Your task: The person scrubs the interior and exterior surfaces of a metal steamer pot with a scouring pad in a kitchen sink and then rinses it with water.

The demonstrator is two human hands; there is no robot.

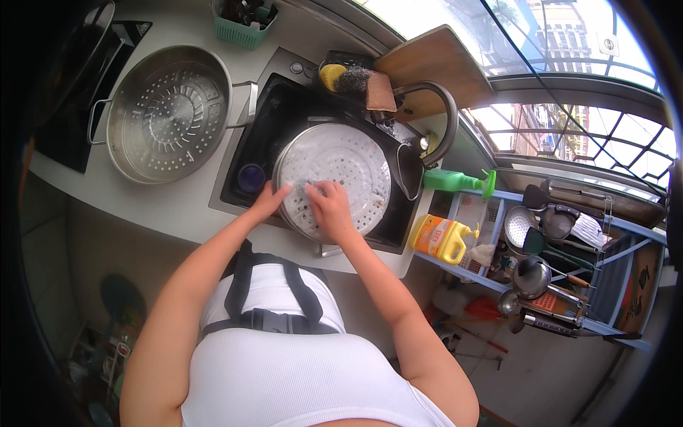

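Note:
An upturned metal steamer tier (347, 152) with a perforated, soapy base rests over the black sink (261, 139). Its side handle sticks out over the front edge. My left hand (271, 202) grips the tier's rim on the left, thumb on top of the base. My right hand (332, 208) bends its fingers down onto the holed base. A small greyish patch shows at those fingertips; whether it is a scrubber held there cannot be made out. Down in the sink, left of the tier, is a dark blue round object (251, 178).
A second perforated steamer tier (173, 115) stands on the left counter. Behind the sink are a curved faucet (451, 115), a sponge (381, 92), steel wool (353, 79) and a wooden board (435, 64). A green spray bottle (459, 181) and yellow pump jug (440, 239) are at right.

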